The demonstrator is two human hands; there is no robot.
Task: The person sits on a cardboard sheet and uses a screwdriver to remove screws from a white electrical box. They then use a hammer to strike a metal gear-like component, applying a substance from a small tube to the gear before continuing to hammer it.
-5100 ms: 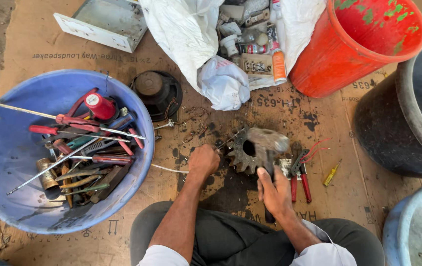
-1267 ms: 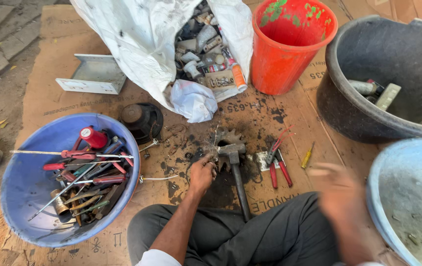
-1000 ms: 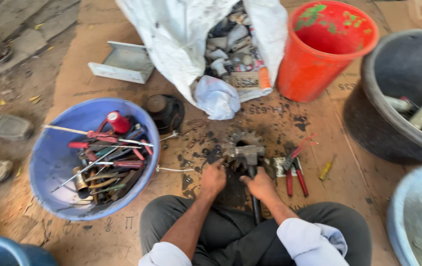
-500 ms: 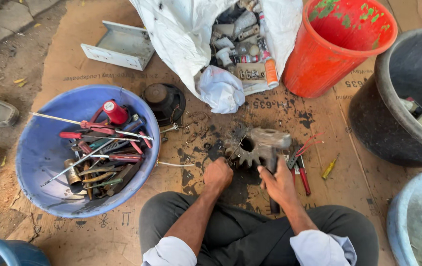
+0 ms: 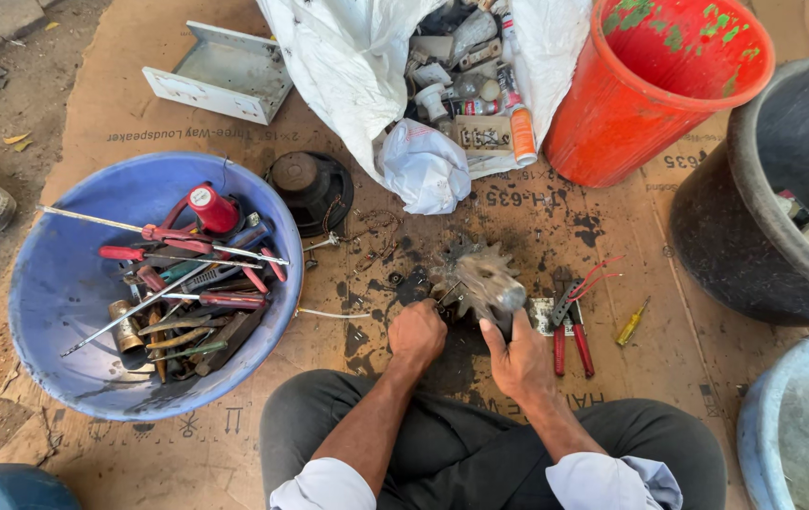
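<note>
A greasy toothed metal part [image 5: 476, 277], like a rotor with claw-shaped teeth, rests on stained cardboard in front of my knees. My left hand [image 5: 416, 333] is closed in a fist at its lower left edge, apparently gripping something at the part; what it grips is hidden. My right hand [image 5: 519, 354] presses against the part's lower right side, thumb up along it. Red-handled pliers [image 5: 570, 326] lie just right of my right hand, and a small yellow screwdriver [image 5: 632, 322] lies further right.
A blue tub [image 5: 55, 283] of screwdrivers and hand tools sits left. A dark round speaker-like piece [image 5: 310, 189], a white sack [image 5: 357, 66] of scrap parts, a red bucket [image 5: 650, 94], a black tub [image 5: 754, 208], a pale blue tub [image 5: 792, 425] and a grey metal bracket [image 5: 225, 71] surround me.
My right hand came back from the right side to the toothed part and now holds it with the left. The view shifted and moved closer.
</note>
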